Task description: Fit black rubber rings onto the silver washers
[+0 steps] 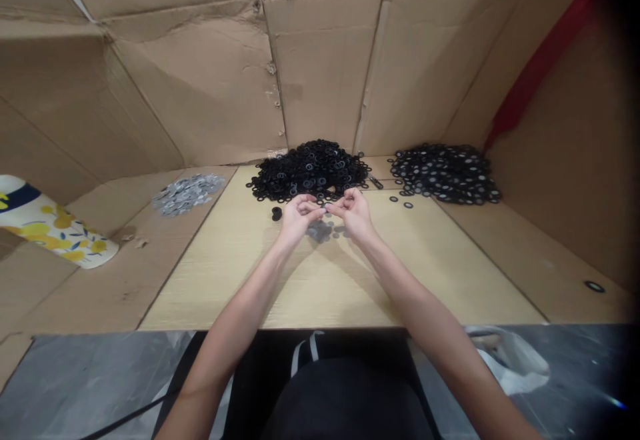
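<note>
My left hand [299, 215] and my right hand [353, 212] are raised just above the pale wooden board [240, 273], fingertips pinched together and almost touching each other. Something small and dark sits between the fingertips; I cannot make out what it is. Right behind the hands lies a heap of black rubber rings [310, 168]. A small stack of black rings [277, 213] rests on the board to the left of my left hand. Further right is a second heap of black rings with silver centres [445, 173]. A pile of silver washers [186, 193] lies at the left.
Cardboard walls [320, 60] enclose the work area on three sides. A white cylinder with yellow and blue print [50, 227] lies at the far left. A lone black ring [594, 286] sits on the cardboard at right. A white plastic bag [510, 360] lies by my right forearm.
</note>
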`<move>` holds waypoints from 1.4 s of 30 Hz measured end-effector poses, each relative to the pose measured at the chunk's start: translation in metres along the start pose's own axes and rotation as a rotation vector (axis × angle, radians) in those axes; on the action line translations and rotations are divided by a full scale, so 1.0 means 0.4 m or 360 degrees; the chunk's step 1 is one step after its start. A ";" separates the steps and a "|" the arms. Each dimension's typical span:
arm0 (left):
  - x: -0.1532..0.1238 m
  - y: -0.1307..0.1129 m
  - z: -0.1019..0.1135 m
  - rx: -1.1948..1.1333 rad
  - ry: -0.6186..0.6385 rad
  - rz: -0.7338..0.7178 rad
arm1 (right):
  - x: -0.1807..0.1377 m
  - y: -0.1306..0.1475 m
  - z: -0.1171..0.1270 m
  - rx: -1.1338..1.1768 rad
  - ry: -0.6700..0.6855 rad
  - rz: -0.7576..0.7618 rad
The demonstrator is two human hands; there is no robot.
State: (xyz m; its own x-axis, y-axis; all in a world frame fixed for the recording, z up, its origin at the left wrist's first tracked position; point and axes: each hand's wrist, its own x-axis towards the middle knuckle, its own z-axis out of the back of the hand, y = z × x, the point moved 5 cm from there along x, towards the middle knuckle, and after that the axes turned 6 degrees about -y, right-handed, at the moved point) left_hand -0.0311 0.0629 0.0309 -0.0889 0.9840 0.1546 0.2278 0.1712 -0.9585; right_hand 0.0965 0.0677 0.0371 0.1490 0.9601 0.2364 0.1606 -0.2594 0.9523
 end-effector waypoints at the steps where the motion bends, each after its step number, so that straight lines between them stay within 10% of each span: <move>1: 0.002 -0.001 0.002 -0.0045 -0.0053 -0.0007 | 0.002 0.001 -0.001 -0.0009 0.0009 0.0018; 10: 0.015 0.007 0.000 -0.0185 -0.0224 -0.0070 | -0.005 -0.011 -0.009 -0.0198 -0.0021 0.0136; 20: 0.010 -0.015 0.001 0.0196 0.0170 -0.0193 | -0.014 0.006 0.002 -0.0645 0.0088 0.0509; 29: 0.002 0.030 -0.004 -0.0171 -0.0042 -0.0043 | 0.005 -0.015 0.004 -0.0088 -0.0003 0.0197; 42: -0.005 0.011 0.006 -0.0024 -0.0102 -0.0094 | -0.017 0.019 0.007 -0.0591 -0.0066 0.0527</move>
State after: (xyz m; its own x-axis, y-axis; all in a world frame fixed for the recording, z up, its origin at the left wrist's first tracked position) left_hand -0.0322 0.0616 0.0259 -0.1643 0.9671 0.1944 0.2352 0.2298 -0.9444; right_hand 0.0996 0.0589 0.0422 0.1732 0.8257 0.5369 -0.2593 -0.4877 0.8336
